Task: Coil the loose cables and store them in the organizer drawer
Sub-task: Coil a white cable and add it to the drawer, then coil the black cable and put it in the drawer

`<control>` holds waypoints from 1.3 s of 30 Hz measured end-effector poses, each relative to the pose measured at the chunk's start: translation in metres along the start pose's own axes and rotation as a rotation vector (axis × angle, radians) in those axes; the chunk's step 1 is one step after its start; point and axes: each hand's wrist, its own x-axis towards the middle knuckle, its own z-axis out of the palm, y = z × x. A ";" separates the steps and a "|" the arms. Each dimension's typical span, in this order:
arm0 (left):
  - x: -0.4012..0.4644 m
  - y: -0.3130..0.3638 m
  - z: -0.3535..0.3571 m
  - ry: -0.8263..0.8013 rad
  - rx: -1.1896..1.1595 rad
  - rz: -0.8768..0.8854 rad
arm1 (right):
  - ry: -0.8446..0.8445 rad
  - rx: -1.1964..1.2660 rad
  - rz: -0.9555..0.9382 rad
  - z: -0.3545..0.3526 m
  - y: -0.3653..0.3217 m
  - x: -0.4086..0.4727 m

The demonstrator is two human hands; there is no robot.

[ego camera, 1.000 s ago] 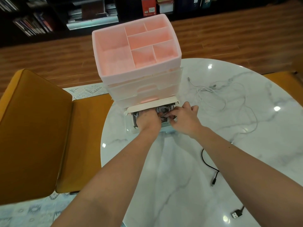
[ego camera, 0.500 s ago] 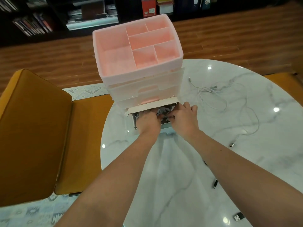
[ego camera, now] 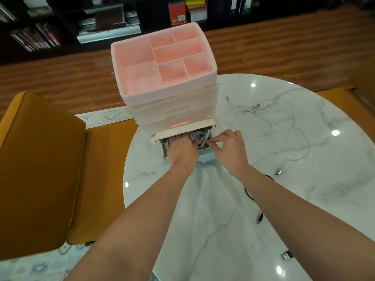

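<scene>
The pink organizer (ego camera: 162, 63) stands at the table's near-left edge with its bottom drawer (ego camera: 207, 158) pulled out toward me. Coiled white cables (ego camera: 199, 135) lie inside the drawer. My left hand (ego camera: 181, 150) reaches down into the drawer's left half onto the coils, its fingers hidden. At the drawer's right side, my right hand (ego camera: 227, 148) pinches a strand of the coil between thumb and fingertips. Loose white cables (ego camera: 263, 116) sprawl on the table to the right. A black cable (ego camera: 249, 194) lies under my right forearm.
The round white marble table (ego camera: 304, 199) carries a black plug (ego camera: 260, 218) and a black USB plug (ego camera: 287, 256) near its front right. A silver connector (ego camera: 279, 172) ends one white cable. A mustard chair (ego camera: 40, 169) stands on the left, and bookshelves lie beyond the wooden floor.
Both hands stay in the open drawer. My right hand's fingers have drawn together into a pinch on the coil at the drawer's right side.
</scene>
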 end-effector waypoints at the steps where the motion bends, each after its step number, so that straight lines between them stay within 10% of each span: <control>1: -0.003 0.000 0.001 0.023 -0.023 0.019 | 0.009 0.037 0.008 -0.005 0.002 -0.004; 9: -0.051 0.028 0.013 0.034 -0.198 0.209 | -0.036 0.132 0.216 -0.048 0.033 -0.047; 17: -0.116 0.048 0.051 -0.347 -0.133 0.254 | -0.117 -0.053 0.432 -0.084 0.082 -0.109; 28: -0.162 0.046 0.082 -0.374 -0.098 0.449 | -0.236 -0.382 0.145 -0.100 0.116 -0.171; 39: -0.172 0.074 0.069 -0.506 -0.500 0.025 | -0.174 -0.364 0.010 -0.117 0.101 -0.174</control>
